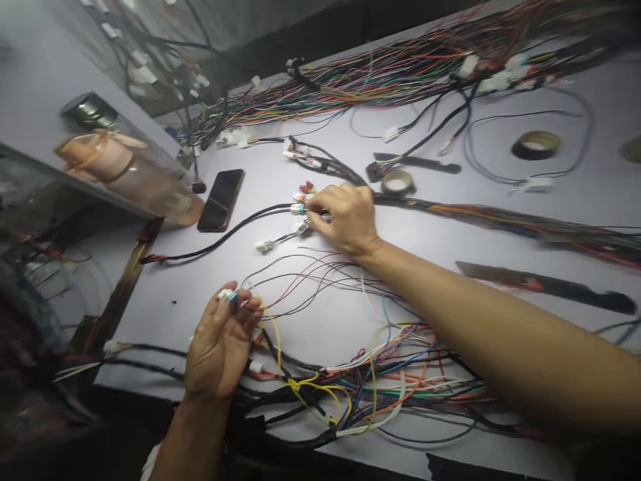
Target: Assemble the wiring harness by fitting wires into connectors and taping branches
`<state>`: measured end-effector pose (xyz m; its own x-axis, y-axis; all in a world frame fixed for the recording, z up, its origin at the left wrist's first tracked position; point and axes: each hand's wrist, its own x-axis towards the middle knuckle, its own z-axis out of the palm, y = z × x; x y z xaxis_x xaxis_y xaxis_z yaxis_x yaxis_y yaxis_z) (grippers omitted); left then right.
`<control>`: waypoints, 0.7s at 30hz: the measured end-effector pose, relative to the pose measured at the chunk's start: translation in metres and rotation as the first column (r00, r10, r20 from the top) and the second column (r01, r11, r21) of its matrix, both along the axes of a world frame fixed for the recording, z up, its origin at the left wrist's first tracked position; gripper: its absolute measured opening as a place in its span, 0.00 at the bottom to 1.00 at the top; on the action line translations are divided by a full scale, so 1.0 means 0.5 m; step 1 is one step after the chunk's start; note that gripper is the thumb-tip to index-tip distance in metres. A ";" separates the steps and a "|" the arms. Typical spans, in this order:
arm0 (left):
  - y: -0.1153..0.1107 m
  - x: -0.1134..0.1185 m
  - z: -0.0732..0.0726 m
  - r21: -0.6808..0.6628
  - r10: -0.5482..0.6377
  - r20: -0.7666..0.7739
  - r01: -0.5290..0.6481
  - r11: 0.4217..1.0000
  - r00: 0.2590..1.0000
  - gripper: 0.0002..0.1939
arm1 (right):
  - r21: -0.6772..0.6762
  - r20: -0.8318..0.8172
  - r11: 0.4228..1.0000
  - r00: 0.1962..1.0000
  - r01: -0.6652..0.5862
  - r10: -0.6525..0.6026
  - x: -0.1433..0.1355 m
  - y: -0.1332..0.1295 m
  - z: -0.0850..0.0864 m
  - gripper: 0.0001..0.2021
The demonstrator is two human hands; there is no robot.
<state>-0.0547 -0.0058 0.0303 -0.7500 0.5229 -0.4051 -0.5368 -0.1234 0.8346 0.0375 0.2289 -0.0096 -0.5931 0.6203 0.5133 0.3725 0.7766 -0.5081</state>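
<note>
My left hand (220, 341) is palm up over the near-left part of the table, its fingers curled round a small white and teal wire connector (229, 295). Thin loose wires (300, 277) run from near those fingertips to the right. Farther out, my right hand (345, 217) pinches a second white and teal connector (299, 208) among the ends of a black-sleeved wire harness (400, 200). More white connectors (300, 228) and a red one (306, 187) lie beside its fingers. The palm and wrist cover part of the harness.
A phone (221, 200) and a bottle (130, 170) stand left. Tape rolls (397, 182) (535, 145) lie on the right half. A dark blade-like strip (545, 284) lies near my right forearm. Bundled wires (340, 83) stretch along the back; a tangled harness (390, 381) fills the front.
</note>
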 end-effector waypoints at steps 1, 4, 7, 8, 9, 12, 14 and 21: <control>-0.001 0.001 0.000 0.024 -0.011 0.008 0.011 1.000 1.000 0.13 | -0.001 -0.006 1.000 1.000 0.003 -0.003 0.000 0.001 -0.002 0.07; -0.006 0.001 0.003 0.081 -0.042 0.035 0.040 0.996 0.998 0.12 | -0.010 -0.028 1.000 1.000 0.003 -0.003 -0.002 0.001 -0.007 0.08; -0.012 0.001 0.004 0.107 -0.055 0.053 0.049 0.993 0.997 0.13 | -0.002 -0.033 1.000 0.999 0.022 -0.022 -0.002 -0.002 -0.009 0.09; -0.014 0.001 0.003 0.106 -0.051 0.055 0.045 0.993 0.997 0.13 | 0.000 -0.034 1.000 0.999 0.029 -0.029 -0.001 -0.004 -0.008 0.09; -0.015 0.001 0.002 0.102 -0.045 0.054 0.039 0.994 0.998 0.12 | -0.001 -0.037 0.999 0.999 0.034 -0.034 -0.001 -0.005 -0.007 0.09; -0.018 0.001 -0.002 0.087 -0.033 0.052 0.029 0.996 0.998 0.11 | -0.010 -0.052 0.999 0.998 0.035 -0.035 0.002 -0.008 -0.004 0.08; -0.020 0.001 -0.004 0.087 -0.038 0.056 0.033 0.996 0.998 0.10 | -0.008 -0.059 0.999 0.998 0.032 -0.032 0.002 -0.008 -0.004 0.08; -0.019 0.001 -0.008 0.102 -0.059 0.032 0.056 0.993 0.998 0.12 | 0.024 -0.046 0.998 0.998 0.050 -0.049 0.000 -0.005 -0.011 0.08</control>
<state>-0.0543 -0.0153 0.0264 -0.7040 0.6041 -0.3734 -0.5737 -0.1739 0.8004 0.0373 0.2265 -0.0152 -0.5382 0.6348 0.5544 0.3878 0.7705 -0.5059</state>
